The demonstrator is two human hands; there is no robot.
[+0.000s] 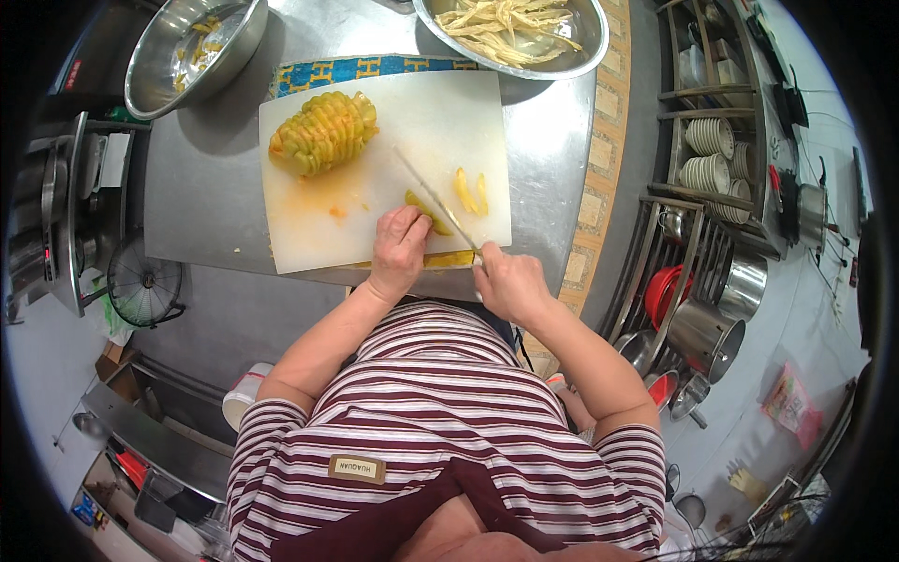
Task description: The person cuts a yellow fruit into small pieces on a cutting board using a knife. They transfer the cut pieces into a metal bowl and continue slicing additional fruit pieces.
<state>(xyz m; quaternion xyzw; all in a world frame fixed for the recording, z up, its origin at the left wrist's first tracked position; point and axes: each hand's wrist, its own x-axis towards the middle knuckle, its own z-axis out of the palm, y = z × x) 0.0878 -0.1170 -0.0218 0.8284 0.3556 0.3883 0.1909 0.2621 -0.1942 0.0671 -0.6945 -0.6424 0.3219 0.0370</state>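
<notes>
My right hand (511,281) grips the handle of a kitchen knife (437,202), whose blade slants up and left over a white cutting board (386,91). Bent fingers of my left hand (400,246) press a yellow-green vegetable piece (420,205) onto the board beside the blade. Two yellow slices (466,191) lie to the right of the knife. At the board's upper left rests a stack of yellow-green vegetable slices (324,133), with orange liquid below it. The kind of vegetable is not certain.
A steel bowl (239,77) with some yellow pieces stands at the table's upper left. Another steel bowl (600,42) holds pale dried strips in liquid. A blue patterned cloth (365,67) shows behind the board. Shelves with stacked plates (706,174) are at right, a fan (146,281) at left.
</notes>
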